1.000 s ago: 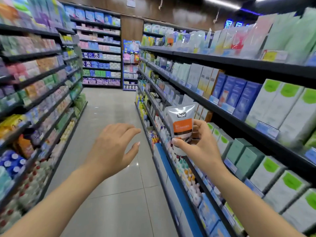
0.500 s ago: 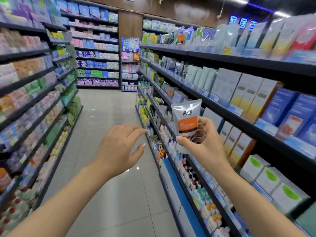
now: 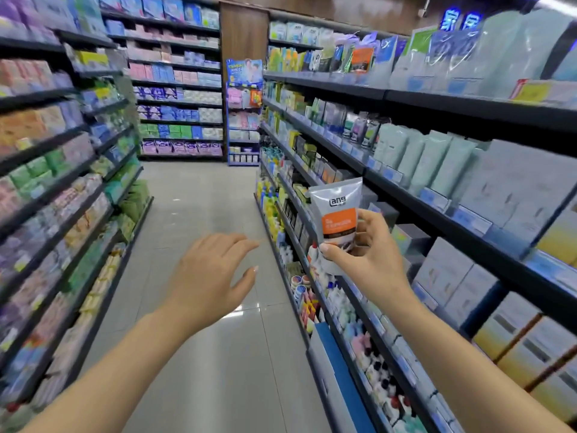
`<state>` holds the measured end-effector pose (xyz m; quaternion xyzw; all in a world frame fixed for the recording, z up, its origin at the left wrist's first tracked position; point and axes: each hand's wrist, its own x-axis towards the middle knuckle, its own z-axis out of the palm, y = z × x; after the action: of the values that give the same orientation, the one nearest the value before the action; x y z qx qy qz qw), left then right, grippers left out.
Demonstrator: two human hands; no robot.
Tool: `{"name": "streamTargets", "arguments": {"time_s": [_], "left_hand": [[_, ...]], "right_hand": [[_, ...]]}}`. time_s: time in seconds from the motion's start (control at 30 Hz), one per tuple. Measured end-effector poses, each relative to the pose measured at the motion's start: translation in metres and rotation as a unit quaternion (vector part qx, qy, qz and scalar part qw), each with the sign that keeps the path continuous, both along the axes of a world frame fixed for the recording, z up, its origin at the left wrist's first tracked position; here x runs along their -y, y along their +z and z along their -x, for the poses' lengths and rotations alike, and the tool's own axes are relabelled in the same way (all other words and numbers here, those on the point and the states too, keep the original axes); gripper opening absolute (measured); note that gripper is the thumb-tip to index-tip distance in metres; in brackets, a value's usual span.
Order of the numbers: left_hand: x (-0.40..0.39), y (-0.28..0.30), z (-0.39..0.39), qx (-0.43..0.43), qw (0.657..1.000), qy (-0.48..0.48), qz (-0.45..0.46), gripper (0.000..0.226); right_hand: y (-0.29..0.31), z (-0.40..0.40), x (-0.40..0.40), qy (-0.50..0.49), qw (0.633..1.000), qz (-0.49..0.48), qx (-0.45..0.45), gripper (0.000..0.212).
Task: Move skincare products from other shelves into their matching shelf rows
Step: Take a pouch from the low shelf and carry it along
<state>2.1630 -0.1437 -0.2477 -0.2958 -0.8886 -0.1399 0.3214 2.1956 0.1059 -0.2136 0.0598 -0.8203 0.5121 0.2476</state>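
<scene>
The right hand (image 3: 363, 264) grasps a soft, flat tube (image 3: 337, 218) with its fingers curled around the bottom part. The tube is shiny grey with an orange band, and it stands upright in front of the dark shelves (image 3: 437, 195) on the right. The left hand (image 3: 209, 276) hangs over the smooth tiled floor (image 3: 199, 198), fingers loose and holding nothing.

Two hands reach into the aisle: the left hand (image 3: 209, 276) empty, the right hand (image 3: 365, 260) holding one grey-and-orange tube (image 3: 338, 214). Beyond the tube, one blue display stand (image 3: 243, 114) closes the aisle; shelf stock is too blurred to count.
</scene>
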Motion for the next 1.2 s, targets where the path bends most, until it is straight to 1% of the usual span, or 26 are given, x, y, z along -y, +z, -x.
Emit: {"name": "streamTargets", "arguments": {"time_s": [0.2,0.37,0.57,0.73,0.87,0.93,1.0,1.1,1.2], "left_hand": [[0.023,-0.007,0.119,-0.006,0.999,-0.036,-0.008,0.038],[0.044,-0.007,0.227,-0.001,0.997,-0.079,-0.007,0.039],[0.038,-0.009,0.343,-0.004,0.991,-0.132,0.000,0.039],[0.006,-0.020,0.429,0.014,0.985,-0.171,-0.006,0.036],[-0.035,-0.030,0.499,0.033,0.981,-0.189,0.019,0.038],[-0.060,-0.026,0.532,0.039,0.978,-0.203,0.028,0.040],[-0.086,-0.017,0.565,0.042,0.973,-0.223,0.033,0.041],[-0.125,-0.004,0.609,0.026,0.968,-0.248,0.038,0.042],[-0.164,0.006,0.649,0.004,0.961,-0.275,0.019,0.041]], "right_hand": [[-0.012,0.105,0.024,-0.037,0.999,0.012,0.003,0.051],[-0.011,0.193,0.052,-0.087,0.996,0.024,0.002,0.049],[-0.012,0.278,0.056,-0.150,0.988,0.031,0.014,0.050],[-0.026,0.345,0.032,-0.194,0.980,0.027,0.029,0.050],[-0.043,0.409,-0.004,-0.218,0.975,0.026,0.034,0.052],[-0.045,0.439,-0.026,-0.229,0.973,0.021,0.033,0.053],[-0.042,0.465,-0.048,-0.240,0.970,0.018,0.027,0.056],[-0.030,0.497,-0.080,-0.255,0.967,0.010,0.013,0.054],[-0.016,0.519,-0.108,-0.269,0.963,0.008,-0.006,0.053]]}}
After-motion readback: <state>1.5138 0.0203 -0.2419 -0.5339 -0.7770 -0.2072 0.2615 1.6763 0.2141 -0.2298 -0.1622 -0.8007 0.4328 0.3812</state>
